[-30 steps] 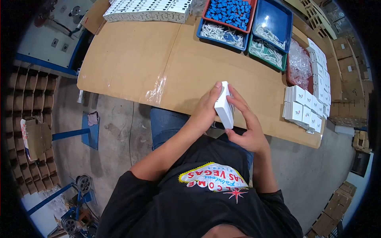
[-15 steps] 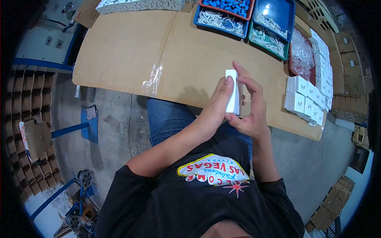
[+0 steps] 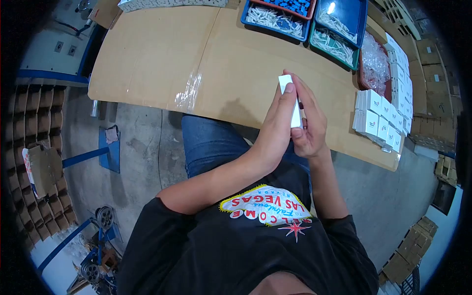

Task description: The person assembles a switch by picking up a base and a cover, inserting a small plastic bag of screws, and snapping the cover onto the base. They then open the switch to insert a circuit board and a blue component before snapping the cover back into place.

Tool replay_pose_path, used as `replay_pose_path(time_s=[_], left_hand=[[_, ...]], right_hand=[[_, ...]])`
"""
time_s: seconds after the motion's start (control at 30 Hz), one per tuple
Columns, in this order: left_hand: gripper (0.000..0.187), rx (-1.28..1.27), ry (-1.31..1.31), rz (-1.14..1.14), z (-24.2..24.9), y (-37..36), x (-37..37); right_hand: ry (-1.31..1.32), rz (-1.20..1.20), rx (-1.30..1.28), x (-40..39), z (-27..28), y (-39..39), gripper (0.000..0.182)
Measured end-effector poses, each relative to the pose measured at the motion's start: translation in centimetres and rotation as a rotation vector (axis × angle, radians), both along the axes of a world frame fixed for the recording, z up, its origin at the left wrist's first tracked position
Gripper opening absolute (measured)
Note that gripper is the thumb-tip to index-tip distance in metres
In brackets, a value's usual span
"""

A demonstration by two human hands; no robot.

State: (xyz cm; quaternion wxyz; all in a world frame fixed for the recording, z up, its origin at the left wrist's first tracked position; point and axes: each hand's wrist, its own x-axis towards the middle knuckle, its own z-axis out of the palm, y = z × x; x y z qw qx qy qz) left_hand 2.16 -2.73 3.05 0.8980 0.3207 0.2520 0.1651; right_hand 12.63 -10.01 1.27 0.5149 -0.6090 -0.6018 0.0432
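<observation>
A narrow white box (image 3: 296, 117) stands between my two hands above the near edge of the cardboard-covered table (image 3: 231, 69). My left hand (image 3: 276, 118) presses along its left side, the thumb lying over the edge that faces me. Against the right side is my right hand (image 3: 312, 123), its fingers stretched upward and its thumb near the box's lower end. The palms face each other, and the far side of the box is hidden.
Stacked white boxes (image 3: 376, 115) stand at the right, beside a bin of clear plastic (image 3: 374, 66). At the back are a blue tray of white pieces (image 3: 275, 22), a green tray (image 3: 334, 49) and a red tray of blue pieces (image 3: 295, 5). A patterned box (image 3: 172, 4) lies at the back left.
Both hands have moved slightly up with the box and closed in around it. The right fingers, bent and apart from it before, now lie straighter along its side.
</observation>
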Motion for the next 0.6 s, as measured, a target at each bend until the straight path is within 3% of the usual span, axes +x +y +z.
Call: replay_pose_path(time_s=[0.23, 0.6], left_hand=[[0.053, -0.037, 0.026, 0.023, -0.26, -0.33, 0.18], [0.051, 0.030, 0.026, 0.003, 0.35, -0.44, -0.03]], right_hand=[[-0.077, -0.085, -0.029, -0.33, -0.83, -0.49, 0.074], [-0.042, -0.103, -0.004, -0.63, -0.98, -0.69, 0.077]])
